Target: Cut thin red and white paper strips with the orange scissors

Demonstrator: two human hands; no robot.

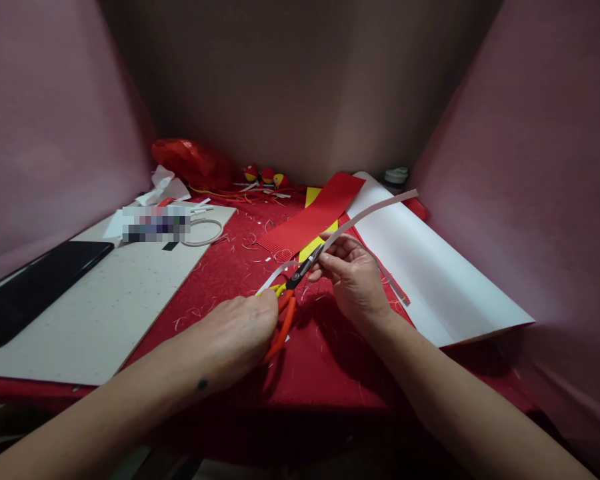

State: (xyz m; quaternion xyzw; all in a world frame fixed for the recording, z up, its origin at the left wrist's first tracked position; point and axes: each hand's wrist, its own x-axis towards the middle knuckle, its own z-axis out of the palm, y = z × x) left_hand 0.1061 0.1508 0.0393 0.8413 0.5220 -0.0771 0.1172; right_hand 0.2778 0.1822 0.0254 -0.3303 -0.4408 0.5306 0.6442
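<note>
My left hand (245,330) grips scissors (283,333) with orange and yellow handles, their dark blades pointing away to the right. Between thumb and fingers my right hand (353,270) pinches a narrow pale paper strip (373,210). One end of the strip rises to the upper right; the other curves down to the left behind the scissors. The blade tips meet the strip close to my right fingertips. Whether the blades are fully closed there I cannot tell. Beneath and beyond my hands lie red paper (320,213) with a finely slit end and yellow paper (310,250).
A large white sheet (425,253) lies on the right of the red cloth (220,293). To the left, a pale board (145,293) carries a black phone-like slab (40,287) and a ring (215,232). Behind are a red bag (193,162) and small red-yellow balls (267,175). Scraps litter the cloth.
</note>
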